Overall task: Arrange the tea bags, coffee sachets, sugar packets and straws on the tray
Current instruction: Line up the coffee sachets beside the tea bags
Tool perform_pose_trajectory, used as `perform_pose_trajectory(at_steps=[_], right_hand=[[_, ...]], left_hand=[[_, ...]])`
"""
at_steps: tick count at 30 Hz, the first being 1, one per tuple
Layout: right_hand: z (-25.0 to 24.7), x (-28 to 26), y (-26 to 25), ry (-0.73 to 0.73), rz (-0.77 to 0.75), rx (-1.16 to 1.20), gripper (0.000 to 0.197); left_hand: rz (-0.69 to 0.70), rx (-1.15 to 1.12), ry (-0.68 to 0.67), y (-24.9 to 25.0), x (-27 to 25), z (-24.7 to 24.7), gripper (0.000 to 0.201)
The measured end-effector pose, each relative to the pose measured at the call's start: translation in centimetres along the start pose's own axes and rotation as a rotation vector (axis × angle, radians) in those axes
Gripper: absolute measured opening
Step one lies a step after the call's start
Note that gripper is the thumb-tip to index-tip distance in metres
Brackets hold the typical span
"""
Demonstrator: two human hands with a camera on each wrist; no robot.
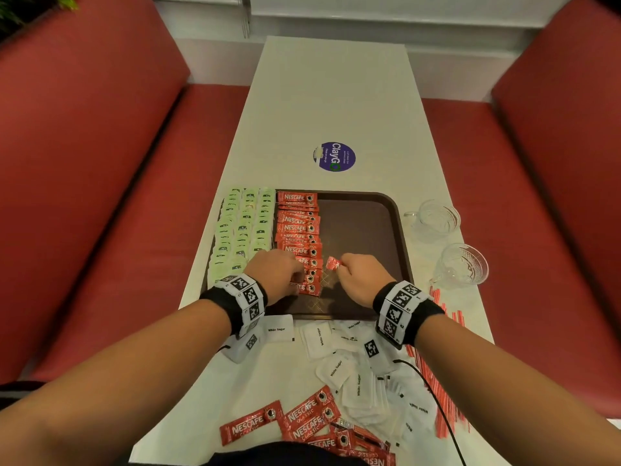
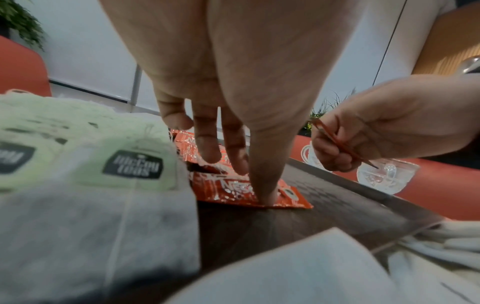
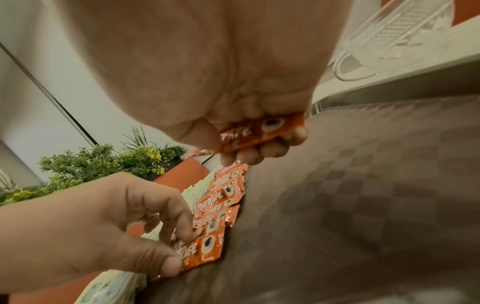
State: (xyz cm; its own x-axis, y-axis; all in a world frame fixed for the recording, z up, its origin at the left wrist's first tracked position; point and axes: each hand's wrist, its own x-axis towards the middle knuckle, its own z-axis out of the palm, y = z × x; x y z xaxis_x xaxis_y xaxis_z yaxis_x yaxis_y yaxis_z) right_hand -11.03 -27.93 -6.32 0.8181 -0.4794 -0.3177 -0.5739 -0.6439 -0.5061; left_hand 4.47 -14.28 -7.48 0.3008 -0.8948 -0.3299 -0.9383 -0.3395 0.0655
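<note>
On the tray (image 1: 363,227), tea bags (image 1: 240,227) lie left, coffee sachets (image 1: 298,237) beside them. Sugar packets (image 1: 356,375) lie before the tray, cups (image 1: 450,240) right.

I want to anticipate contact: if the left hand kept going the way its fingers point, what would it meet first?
The left hand already touches the nearest coffee sachet with its fingertips; further on, likely the tray beneath.
</note>
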Motion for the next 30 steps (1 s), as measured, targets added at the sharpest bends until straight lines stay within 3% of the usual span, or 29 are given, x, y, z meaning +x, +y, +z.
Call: perform_pose_trajectory(at_steps=[7,13,17,22,30], right_hand=[[-0.1,0.0,0.0,-0.062,-0.038,-0.084,0.018],[0.2,0.5,-0.1,-0.131,-0.062,-0.118,0.016],[0.4,0.4,-0.9,-0.131,-0.149,-0.065,0.019],[0.4,0.3,-1.6,-0.114,-0.161,-0.064,0.019],[0.3,-0.7,-0.6,-0.134,-0.173,-0.191,0.014]], left_hand=[[-0.007,-0.05,-0.017,0.0,1.0,-0.1,0.016],[0.079,-0.231,0.136,-0.2,0.4,-1.1,0.041],[0.162,-0.273,0.156,0.4,-0.1,-2.0,0.028],[0.076,-0.248,0.213,-0.6,-0.8,-1.6,0.017],[-0.078,0.007,0.012,-2.0,-1.7,0.1,0.026]])
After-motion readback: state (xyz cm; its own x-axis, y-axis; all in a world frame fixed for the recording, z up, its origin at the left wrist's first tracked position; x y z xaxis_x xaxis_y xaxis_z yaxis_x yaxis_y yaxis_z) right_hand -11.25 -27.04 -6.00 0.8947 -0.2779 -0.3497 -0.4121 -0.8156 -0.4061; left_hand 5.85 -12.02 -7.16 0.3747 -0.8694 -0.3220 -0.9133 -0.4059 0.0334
